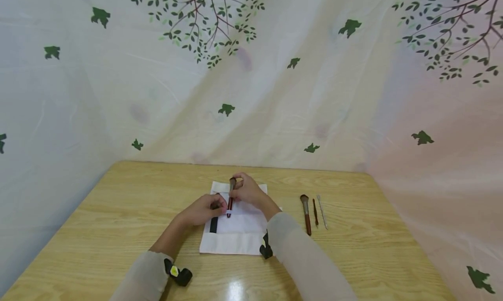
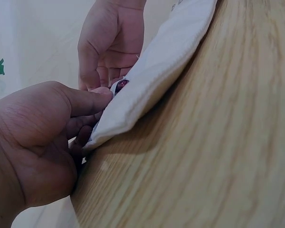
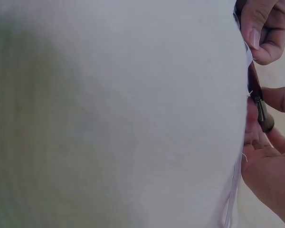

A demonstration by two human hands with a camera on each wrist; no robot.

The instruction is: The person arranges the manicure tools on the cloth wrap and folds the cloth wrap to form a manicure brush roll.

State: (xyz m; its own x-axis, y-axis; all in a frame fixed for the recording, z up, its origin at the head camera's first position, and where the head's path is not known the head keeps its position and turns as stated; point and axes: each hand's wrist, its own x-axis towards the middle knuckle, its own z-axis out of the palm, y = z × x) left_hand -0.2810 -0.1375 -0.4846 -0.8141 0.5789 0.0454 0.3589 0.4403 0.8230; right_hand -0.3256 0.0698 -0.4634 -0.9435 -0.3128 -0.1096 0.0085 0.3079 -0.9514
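A white cloth case (image 1: 245, 244) lies spread on the table, with a makeup brush (image 1: 230, 201) over its left half, bristles pointing away from me. My right hand (image 1: 249, 192) holds this brush near its head between thumb and fingers. At the handle's lower end, my left hand (image 1: 204, 209) pinches a small white loop (image 3: 249, 54) of the case. The dark red handle tip (image 2: 123, 85) shows through the loop in the left wrist view. A black strip (image 1: 214, 225) lies beside the left hand; whether it is another tool's handle I cannot tell.
Right of the case, a larger brush (image 1: 306, 214), a thin dark red tool (image 1: 315, 212) and a slim silvery tool (image 1: 322, 212) lie side by side on the wooden table (image 1: 353, 253). A leaf-patterned curtain (image 1: 267, 130) hangs behind the table.
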